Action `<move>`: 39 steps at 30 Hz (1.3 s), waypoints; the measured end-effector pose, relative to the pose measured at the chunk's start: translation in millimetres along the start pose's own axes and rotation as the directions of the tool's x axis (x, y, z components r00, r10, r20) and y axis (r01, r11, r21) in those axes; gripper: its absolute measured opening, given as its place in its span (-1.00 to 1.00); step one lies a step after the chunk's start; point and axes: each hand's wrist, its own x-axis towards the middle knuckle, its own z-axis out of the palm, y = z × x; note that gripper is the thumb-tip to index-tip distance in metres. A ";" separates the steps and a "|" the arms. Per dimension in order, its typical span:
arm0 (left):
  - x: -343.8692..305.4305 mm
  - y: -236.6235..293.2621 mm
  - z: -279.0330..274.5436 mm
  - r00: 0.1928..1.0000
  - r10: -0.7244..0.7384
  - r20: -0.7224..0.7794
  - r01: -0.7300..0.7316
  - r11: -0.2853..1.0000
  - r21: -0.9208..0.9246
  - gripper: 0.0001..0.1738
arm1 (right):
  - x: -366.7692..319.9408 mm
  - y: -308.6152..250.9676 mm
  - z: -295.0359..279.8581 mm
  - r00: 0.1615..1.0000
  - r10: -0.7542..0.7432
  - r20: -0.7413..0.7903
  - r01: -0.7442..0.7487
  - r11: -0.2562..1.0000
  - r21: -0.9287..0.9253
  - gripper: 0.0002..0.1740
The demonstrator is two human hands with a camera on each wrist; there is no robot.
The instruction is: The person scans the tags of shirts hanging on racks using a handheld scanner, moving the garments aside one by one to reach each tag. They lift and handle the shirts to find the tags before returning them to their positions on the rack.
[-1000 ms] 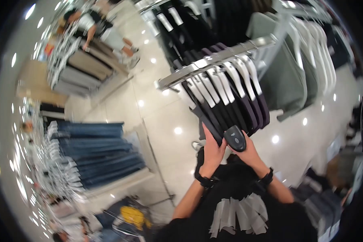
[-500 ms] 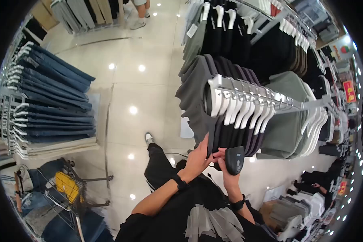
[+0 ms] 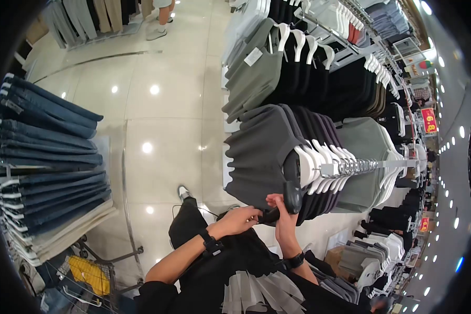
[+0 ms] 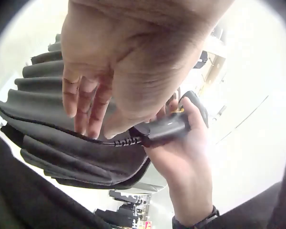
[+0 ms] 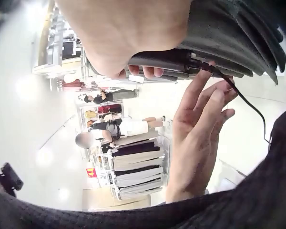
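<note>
My right hand [image 3: 286, 224] grips the handle of a black handheld barcode scanner [image 3: 292, 197], its head standing up in front of the hanging clothes. From the handle's lower end runs a thin black cable [image 4: 47, 125]. Beside that end is my left hand [image 3: 236, 222], its fingers loosely extended. In the right wrist view a left fingertip [image 5: 206, 67] touches the cable where it leaves the handle. Just beyond both hands hangs a dark grey garment [image 3: 259, 149], first on a rack of white hangers [image 3: 307, 163].
A metal rail [image 3: 387, 164] carries the hangers and a grey-green garment [image 3: 369, 141]. Jeans [image 3: 52, 131] hang at left, above a wire cart [image 3: 104, 269] with a yellow item. Pale tiled floor [image 3: 162, 125] runs between racks. Two people [image 5: 128, 128] are visible in the right wrist view.
The view has turned, and the rack's rail now points away to the right. My left hand has moved from the garment's edge down to the cable end. The scanner stays in my right hand.
</note>
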 end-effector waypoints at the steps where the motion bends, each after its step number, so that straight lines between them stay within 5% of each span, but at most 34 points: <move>1: -5.7 11.3 -18.6 1.000 0.010 0.010 -0.010 1.000 0.003 -0.63 | -0.6 -1.2 6.0 0.999 -0.036 -0.023 0.035 0.999 -0.040 -0.84; 10: -6.4 20.4 -87.8 0.999 -0.033 0.029 0.033 0.999 -0.021 -0.58 | 13.5 -24.6 48.5 0.965 -0.229 -0.131 0.205 0.963 -0.173 -0.64; 13: 0.2 28.2 -96.0 0.998 -0.061 0.004 0.061 0.998 -0.029 -0.59 | 29.0 -20.9 48.9 0.950 -0.224 -0.217 0.169 0.955 -0.243 -0.50; 14: 0.0 31.1 -99.2 0.997 -0.082 0.001 0.082 0.996 -0.038 -0.60 | 33.6 -20.8 54.8 0.932 -0.253 -0.258 0.185 0.948 -0.259 -0.62; 16: 2.9 29.3 -108.1 0.997 -0.071 0.011 0.072 0.992 -0.101 -0.60 | 45.9 -12.6 51.5 0.971 -0.073 -0.227 0.001 0.953 -0.303 -0.51; 20: 13.9 9.7 -136.2 0.985 -0.171 0.018 0.172 0.979 -0.107 -0.61 | 60.4 4.0 81.7 0.949 -0.241 -0.202 0.186 0.948 -0.257 -0.63; 28: 90.5 14.3 -227.3 0.959 -0.284 0.011 0.284 0.959 0.028 -0.62 | 148.2 4.9 133.5 0.985 -0.050 -0.164 0.071 0.990 0.119 -0.73; 30: 109.0 19.1 -250.8 0.945 -0.325 0.045 0.323 0.945 0.049 -0.63 | 178.4 6.5 144.7 0.972 -0.168 -0.165 0.191 0.972 0.134 -0.76; 33: 141.1 28.3 -284.4 0.950 -0.301 0.088 0.294 0.952 0.088 -0.68 | 223.8 -27.3 166.4 0.907 -0.262 -0.331 0.307 0.947 0.090 -0.74; 37: 176.9 20.1 -316.3 0.914 -0.389 0.110 0.356 0.903 0.239 -0.72 | 284.4 -25.2 161.4 0.888 -0.184 -0.421 0.246 0.965 0.095 -0.63; 39: 190.2 21.1 -321.4 0.944 -0.330 -0.002 0.327 0.936 0.127 -0.66 | 300.3 -40.5 159.5 0.874 -0.179 -0.452 0.252 0.962 0.106 -0.62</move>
